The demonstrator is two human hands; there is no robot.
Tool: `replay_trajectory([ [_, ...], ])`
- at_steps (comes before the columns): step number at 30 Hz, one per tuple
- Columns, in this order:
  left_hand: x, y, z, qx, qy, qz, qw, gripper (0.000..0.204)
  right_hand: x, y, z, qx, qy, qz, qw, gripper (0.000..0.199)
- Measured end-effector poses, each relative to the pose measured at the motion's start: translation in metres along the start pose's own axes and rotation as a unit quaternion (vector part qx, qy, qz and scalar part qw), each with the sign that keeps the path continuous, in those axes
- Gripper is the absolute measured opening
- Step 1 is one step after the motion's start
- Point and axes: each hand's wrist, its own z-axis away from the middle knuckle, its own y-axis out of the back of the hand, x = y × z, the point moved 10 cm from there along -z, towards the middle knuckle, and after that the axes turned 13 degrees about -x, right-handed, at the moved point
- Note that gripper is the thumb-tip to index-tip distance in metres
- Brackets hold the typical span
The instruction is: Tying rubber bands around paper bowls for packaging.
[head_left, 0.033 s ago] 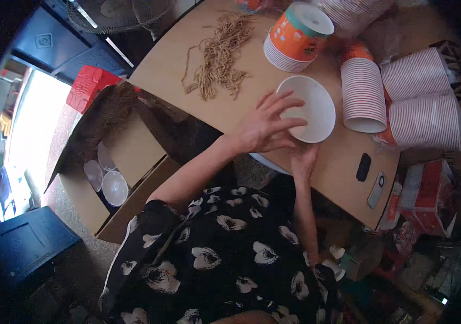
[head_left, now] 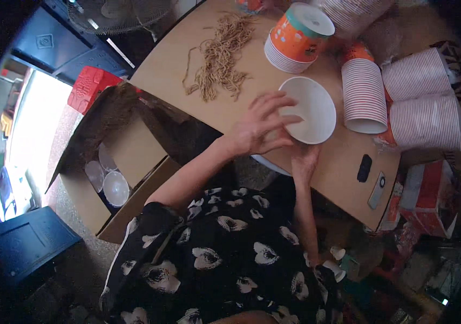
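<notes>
A white paper bowl [head_left: 311, 110] is tilted with its wide mouth facing up toward me, above the near part of the table. My right hand [head_left: 304, 159] supports it from below; most of those fingers are hidden behind it. At the bowl's left side is my left hand [head_left: 265, 124], its fingers spread and slightly blurred. The fingertips overlap the bowl's mouth in view, and whether they touch it I cannot tell. Just beyond stands an upside-down stack of orange-and-green printed paper tubs [head_left: 299, 38]. A long nested stack of paper bowls [head_left: 365, 97] lies to the right.
Tangled brown twine [head_left: 222, 59] lies on the wooden table [head_left: 160, 70]. Plastic-wrapped bowl stacks [head_left: 425, 121] sit at the right, near a dark oblong object [head_left: 364, 168] and a flat grey item [head_left: 377, 190]. An open carton [head_left: 155, 178] with clear round containers is at left.
My left hand's fingers have drawn back slightly to the left over the bowl and curled a little. The right hand and bowl have barely moved.
</notes>
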Motion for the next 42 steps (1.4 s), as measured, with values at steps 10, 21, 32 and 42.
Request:
replay_trajectory([
  [10, -0.169, 0.032, 0.132, 0.115, 0.395, -0.021, 0.911, 0.012, 0.008, -0.017, 0.052, -0.015, 0.036, 0.516, 0.856, 0.019],
  [21, -0.192, 0.03, 0.13, 0.071, 0.452, -0.083, 0.885, 0.017, -0.003, -0.062, 0.05, -0.067, 0.071, 0.592, 0.8, 0.012],
  [32, -0.139, 0.07, 0.146, 0.179, 0.378, -0.01, 0.908, 0.006, 0.025, -0.157, 0.009, -0.192, 0.113, 0.595, 0.772, 0.017],
  [42, -0.108, 0.056, 0.161, 0.073, 0.405, 0.16, 0.897, 0.008, 0.069, -0.24, -0.024, -0.354, 0.195, 0.55, 0.731, 0.021],
])
